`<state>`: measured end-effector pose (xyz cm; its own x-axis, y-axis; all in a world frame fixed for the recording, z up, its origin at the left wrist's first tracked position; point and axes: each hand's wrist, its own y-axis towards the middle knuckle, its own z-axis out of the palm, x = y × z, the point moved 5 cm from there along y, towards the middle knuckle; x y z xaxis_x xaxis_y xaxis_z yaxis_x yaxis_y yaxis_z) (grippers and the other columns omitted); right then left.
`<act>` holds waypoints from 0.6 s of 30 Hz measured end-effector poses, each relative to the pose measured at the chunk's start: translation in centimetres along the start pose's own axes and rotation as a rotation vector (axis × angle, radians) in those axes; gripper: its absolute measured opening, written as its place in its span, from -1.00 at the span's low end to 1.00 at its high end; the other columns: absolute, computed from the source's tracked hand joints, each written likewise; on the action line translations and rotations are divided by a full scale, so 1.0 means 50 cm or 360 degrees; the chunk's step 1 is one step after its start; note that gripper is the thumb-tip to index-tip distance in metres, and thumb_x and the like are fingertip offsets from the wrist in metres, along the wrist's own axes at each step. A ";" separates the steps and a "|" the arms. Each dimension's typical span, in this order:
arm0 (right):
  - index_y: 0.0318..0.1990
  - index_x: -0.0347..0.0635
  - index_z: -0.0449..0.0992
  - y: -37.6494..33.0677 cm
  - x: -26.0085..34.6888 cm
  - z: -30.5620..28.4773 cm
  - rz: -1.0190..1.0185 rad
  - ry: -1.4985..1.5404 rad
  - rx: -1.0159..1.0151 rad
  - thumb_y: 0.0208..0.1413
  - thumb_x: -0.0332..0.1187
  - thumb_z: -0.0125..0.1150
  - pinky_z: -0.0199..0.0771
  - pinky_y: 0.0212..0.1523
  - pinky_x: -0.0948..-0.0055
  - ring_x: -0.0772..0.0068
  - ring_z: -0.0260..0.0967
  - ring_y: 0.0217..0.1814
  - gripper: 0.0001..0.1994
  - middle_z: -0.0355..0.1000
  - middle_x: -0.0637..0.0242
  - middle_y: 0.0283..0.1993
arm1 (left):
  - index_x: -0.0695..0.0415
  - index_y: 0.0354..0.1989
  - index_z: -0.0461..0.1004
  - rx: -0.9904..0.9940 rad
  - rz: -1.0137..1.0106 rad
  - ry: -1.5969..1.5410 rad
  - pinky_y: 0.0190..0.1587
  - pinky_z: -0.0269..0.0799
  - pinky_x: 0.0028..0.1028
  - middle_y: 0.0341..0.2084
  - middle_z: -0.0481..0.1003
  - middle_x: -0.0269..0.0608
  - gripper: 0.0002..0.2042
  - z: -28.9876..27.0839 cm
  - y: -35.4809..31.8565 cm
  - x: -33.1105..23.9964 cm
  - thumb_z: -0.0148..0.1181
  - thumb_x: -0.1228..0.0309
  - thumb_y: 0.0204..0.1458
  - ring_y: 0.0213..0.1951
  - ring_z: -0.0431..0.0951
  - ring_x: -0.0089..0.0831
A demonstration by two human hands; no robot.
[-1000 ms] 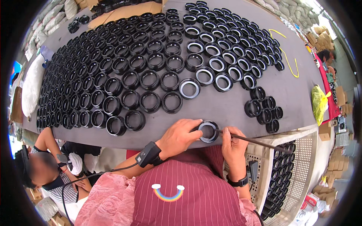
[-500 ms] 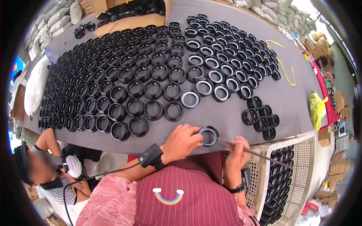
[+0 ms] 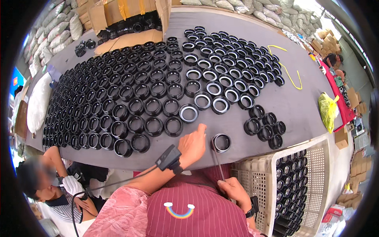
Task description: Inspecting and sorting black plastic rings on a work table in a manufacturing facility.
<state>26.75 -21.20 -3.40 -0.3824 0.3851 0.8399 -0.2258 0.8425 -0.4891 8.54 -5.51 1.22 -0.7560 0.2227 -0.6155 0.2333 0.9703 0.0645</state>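
Observation:
A single black ring [image 3: 222, 142] with a pale inner rim lies on the grey table in front of me. The tip of a thin dark rod [image 3: 218, 162] reaches its left side; I cannot tell whether they touch. My right hand [image 3: 235, 190] is closed around the rod's lower end, near the table's front edge. My left hand [image 3: 192, 145] is left of that ring with a finger stretched forward and nothing visible in its grasp; its other fingers are partly hidden. Just beyond its fingertips lies another pale-lined ring [image 3: 188, 113], at the near corner of the rows.
Many black rings [image 3: 136, 106] cover the table's left and middle. A small cluster [image 3: 265, 130] sits right. A perforated crate [image 3: 252, 177] of rings stands beside me. An opened carton [image 3: 130, 15], a yellow bag [image 3: 328, 112] and yellow strap [image 3: 296, 79] are farther off. Another person [image 3: 59, 189] sits left.
My left hand has let go of the ring, which now lies on the table, and moved forward. My right hand has moved down and left, swinging the rod to point forward.

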 end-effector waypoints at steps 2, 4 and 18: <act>-0.67 -0.32 0.37 0.012 -0.024 -0.011 -0.0028 0.0146 -0.0143 0.26 -0.15 0.08 0.16 -0.55 0.37 0.56 0.14 -0.62 -0.50 0.22 0.37 -0.73 | 0.17 -0.11 0.40 -0.0230 0.0237 0.0132 -0.30 0.38 -0.10 -0.40 0.52 -0.06 -0.77 -0.039 0.005 -0.003 0.17 0.39 0.10 -0.32 0.54 -0.04; -0.68 -0.24 0.37 0.013 -0.022 -0.027 0.0058 0.0371 -0.0390 0.27 -0.16 0.05 0.15 -0.52 0.45 0.60 0.17 -0.59 -0.52 0.26 0.46 -0.68 | 0.11 -0.16 0.44 -0.0471 0.0433 0.0469 -0.18 0.30 -0.22 -0.28 0.41 -0.19 -0.69 -0.079 0.009 -0.018 0.33 0.38 -0.10 -0.19 0.41 -0.16; -0.29 -0.27 0.55 0.048 0.117 -0.037 -0.0751 0.0690 -0.0985 0.26 -0.45 0.12 0.29 -0.37 0.62 0.69 0.28 -0.40 -0.88 0.42 0.36 -0.38 | 0.09 -0.27 0.59 0.0083 0.0920 0.0155 -0.02 0.32 -0.19 -0.07 0.45 -0.03 -0.80 -0.045 -0.097 -0.028 0.33 0.40 -0.13 0.02 0.40 -0.11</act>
<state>25.60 -16.22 0.78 0.0293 -0.0508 0.9983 0.2986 0.9535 0.0398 7.10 -10.33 3.55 -0.5493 0.7244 -0.4166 0.6524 0.6832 0.3280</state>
